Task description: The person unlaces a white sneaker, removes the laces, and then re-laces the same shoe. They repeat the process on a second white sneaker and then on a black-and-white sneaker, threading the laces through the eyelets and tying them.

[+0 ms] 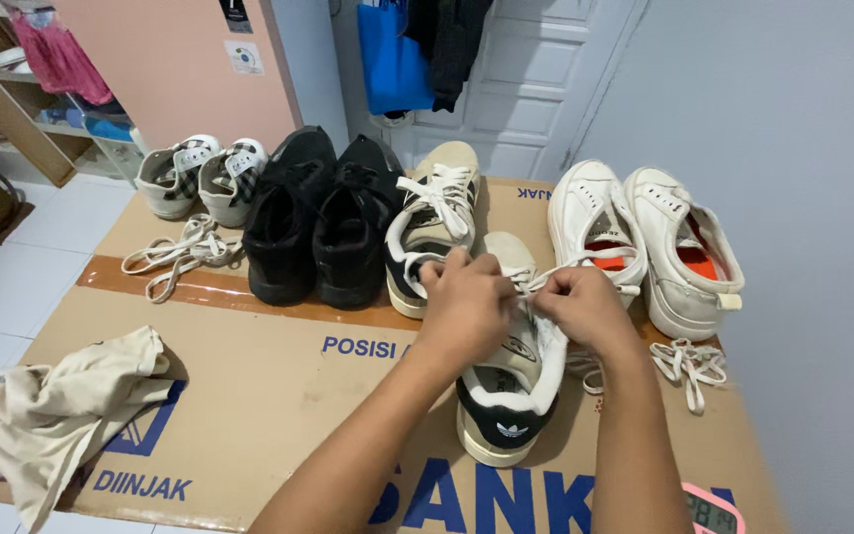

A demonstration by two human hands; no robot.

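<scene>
Both hands work at a black-and-cream sneaker (506, 396) lying mid-cardboard (269, 396). The left hand (465, 302) and right hand (585, 309) have fingers curled tight, pinching its white lace (536, 280). Its laced twin (434, 222) stands at eleven o'clock, black shoes (313, 222) beyond.

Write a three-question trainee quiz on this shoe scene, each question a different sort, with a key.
1. True or false: both hands are on the black-and-cream shoe and its white lace.
2. Multiple choice: what lies on the cardboard at far left, near the front edge? A) cream cloth B) blue bag C) loose laces
3. Fill in: the pair between the checked shoes and the cream shoe is ____ in colour.

Key: 1 true; 2 A; 3 black
</scene>
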